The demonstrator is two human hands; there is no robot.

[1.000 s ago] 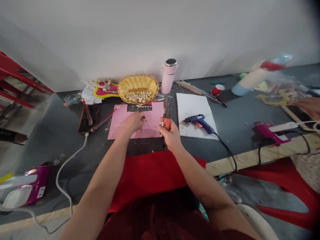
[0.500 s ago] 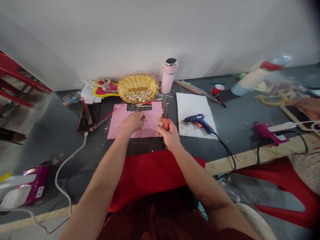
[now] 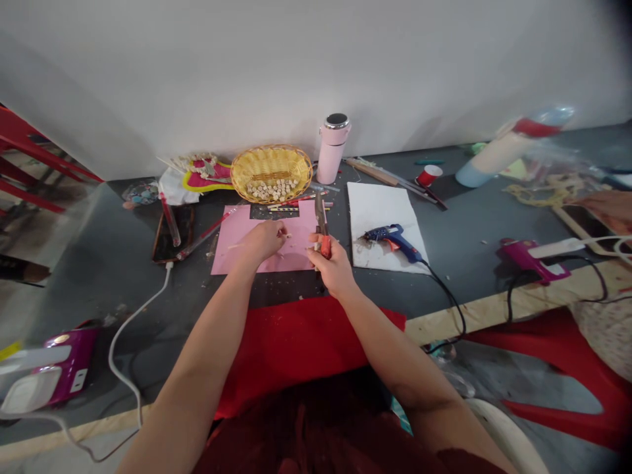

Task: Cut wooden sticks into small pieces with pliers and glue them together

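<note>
Over the pink sheet [image 3: 232, 260], my left hand [image 3: 269, 238] is closed in a pinch on a small pale piece [image 3: 288, 235]. My right hand [image 3: 332, 262] is wrapped round a tool with a red handle [image 3: 326, 247], its metal end [image 3: 320, 207] pointing toward the wall. Another small pale bit shows by the right fingertips, too small to name. Behind the sheet stands a yellow wicker basket [image 3: 271, 161] with several small pale cubes [image 3: 276, 189] in it. Pencils [image 3: 296, 203] lie between basket and sheet.
A blue glue gun [image 3: 395, 240] rests on a white board [image 3: 380, 201] at the right, its black cable running off the edge. A pink flask [image 3: 332, 151] stands near the wall. At the left lies a phone [image 3: 185, 227]. Another person's hand [image 3: 607, 209] is at the far right.
The tool in my right hand has tilted slightly, its metal end shifting left. My left hand has barely moved.
</note>
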